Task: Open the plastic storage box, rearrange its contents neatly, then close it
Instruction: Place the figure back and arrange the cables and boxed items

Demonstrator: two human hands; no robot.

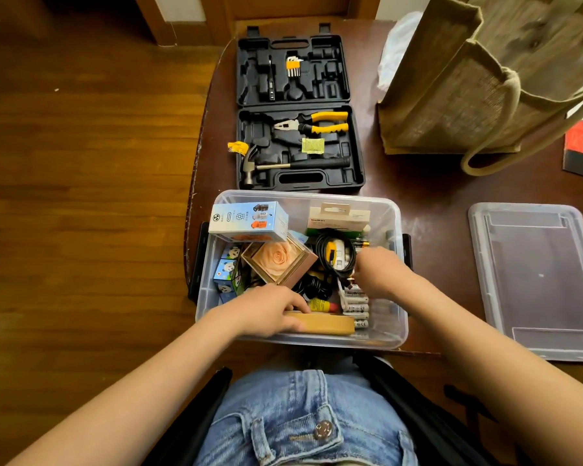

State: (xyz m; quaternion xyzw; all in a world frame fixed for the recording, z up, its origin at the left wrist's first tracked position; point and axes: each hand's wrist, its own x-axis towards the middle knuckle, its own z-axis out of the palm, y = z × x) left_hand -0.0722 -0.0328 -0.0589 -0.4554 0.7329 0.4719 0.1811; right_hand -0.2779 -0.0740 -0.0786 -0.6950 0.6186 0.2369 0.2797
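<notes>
— Where is the box [396, 264] found?
— At the desk's [435, 203] near edge, open; its lid [535, 280] is laid flat well to the right.

— How are the hands placed?
— Both are reached inside. The left hand [270, 311] is curled onto a wooden case [330, 325] by the near wall. The right hand [379, 269] is lowered over the batteries [355, 306], beside a coiled cable [334, 257]; its grip cannot be told.

— What else is seen?
— A toolcase [297, 112] lies open behind the box.

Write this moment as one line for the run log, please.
box: open | lid: on table, right | left hand: on tan case | right hand: among cables, grip hidden
</notes>
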